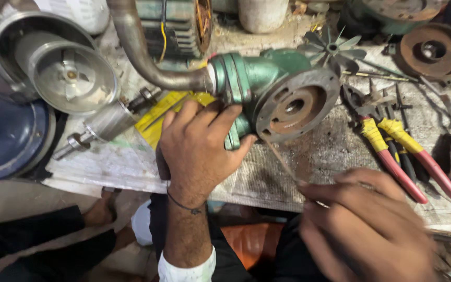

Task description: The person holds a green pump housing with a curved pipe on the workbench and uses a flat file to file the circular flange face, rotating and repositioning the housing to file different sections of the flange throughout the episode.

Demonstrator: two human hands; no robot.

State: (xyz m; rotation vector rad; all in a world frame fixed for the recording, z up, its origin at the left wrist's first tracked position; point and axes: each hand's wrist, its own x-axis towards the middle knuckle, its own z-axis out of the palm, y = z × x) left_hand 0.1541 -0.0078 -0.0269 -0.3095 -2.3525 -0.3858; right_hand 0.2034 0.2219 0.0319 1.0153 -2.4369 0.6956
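Note:
A green pump body [259, 78] with a round rusty grey flange [296, 104] lies on the workbench, joined at its left to a curved grey pipe [137, 47]. My left hand [199, 146] grips the green body from below and in front. My right hand [366, 230], blurred at the lower right, pinches a thin metal rod [280, 159]. The rod's tip touches the lower rim of the flange.
Pliers with yellow and red handles [398, 151] lie right of the flange. A small fan impeller [332, 49] and a rusty disc [433, 49] sit behind. A shiny metal housing [63, 70], a shaft [103, 125] and a blue round cover [11, 136] are on the left.

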